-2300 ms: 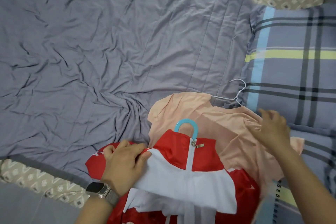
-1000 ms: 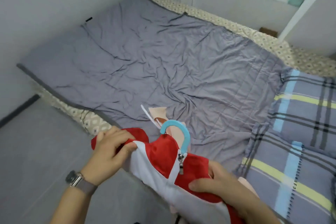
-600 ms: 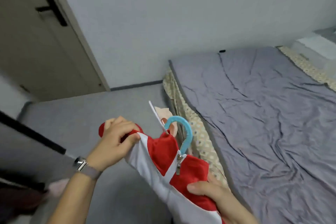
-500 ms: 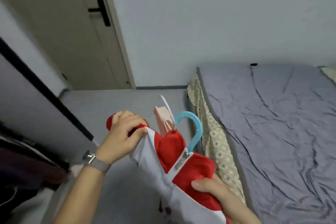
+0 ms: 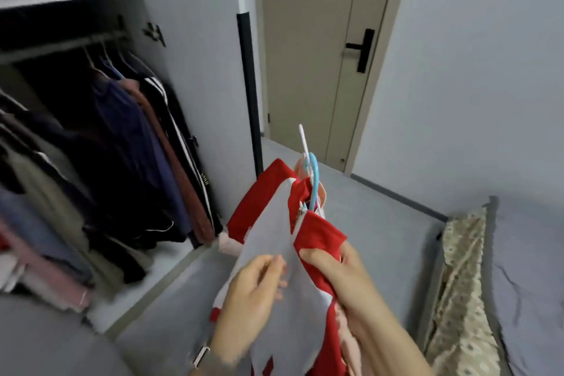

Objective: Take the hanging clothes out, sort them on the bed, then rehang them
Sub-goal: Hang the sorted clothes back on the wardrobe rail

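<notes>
Right grip [image 5: 332,265] clamped on red-and-white zip jacket [image 5: 283,241] on blue plastic hanger [image 5: 313,180]; left grip [image 5: 256,284] pinches white panel. Peach garment on white hanger [image 5: 302,140] tucked behind. Open wardrobe [image 5: 100,119] near, bed [image 5: 518,284] beside. Judging: sorting done, rehanging pending.

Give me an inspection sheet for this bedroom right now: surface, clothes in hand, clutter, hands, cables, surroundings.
Surface: bed at right edge, grey sheet.
Job's things: red and white jacket on blue hanger; white hanger with peach garment behind it.
Clutter: folded clothes on wardrobe floor.
Grippers: left hand blurred, on the jacket's white panel; right hand grips its red part.
Cables: nothing seen.
Surroundings: open wardrobe with hung clothes; closed door.
</notes>
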Available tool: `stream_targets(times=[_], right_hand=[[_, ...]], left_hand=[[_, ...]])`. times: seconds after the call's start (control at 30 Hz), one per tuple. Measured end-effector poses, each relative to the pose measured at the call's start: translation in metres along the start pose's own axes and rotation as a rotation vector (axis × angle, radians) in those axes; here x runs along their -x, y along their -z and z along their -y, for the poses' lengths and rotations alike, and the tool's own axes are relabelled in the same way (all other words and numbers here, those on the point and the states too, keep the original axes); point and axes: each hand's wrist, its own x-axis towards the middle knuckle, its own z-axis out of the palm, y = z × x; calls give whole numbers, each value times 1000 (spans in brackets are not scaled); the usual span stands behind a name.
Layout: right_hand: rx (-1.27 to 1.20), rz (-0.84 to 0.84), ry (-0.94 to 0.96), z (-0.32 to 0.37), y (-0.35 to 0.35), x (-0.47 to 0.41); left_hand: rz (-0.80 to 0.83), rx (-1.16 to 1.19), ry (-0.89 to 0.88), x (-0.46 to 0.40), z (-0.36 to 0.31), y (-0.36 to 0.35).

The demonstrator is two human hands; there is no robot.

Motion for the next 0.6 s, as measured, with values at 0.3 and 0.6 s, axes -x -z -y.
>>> stream_targets(times=[0.3,0.6], right_hand=[[226,274,-77,-30,-53,-50],[356,500,-161,-47,-160,-110]], left_hand=[[-178,381,287,-2,7,18],[-281,130,259,-33,-6,112]])
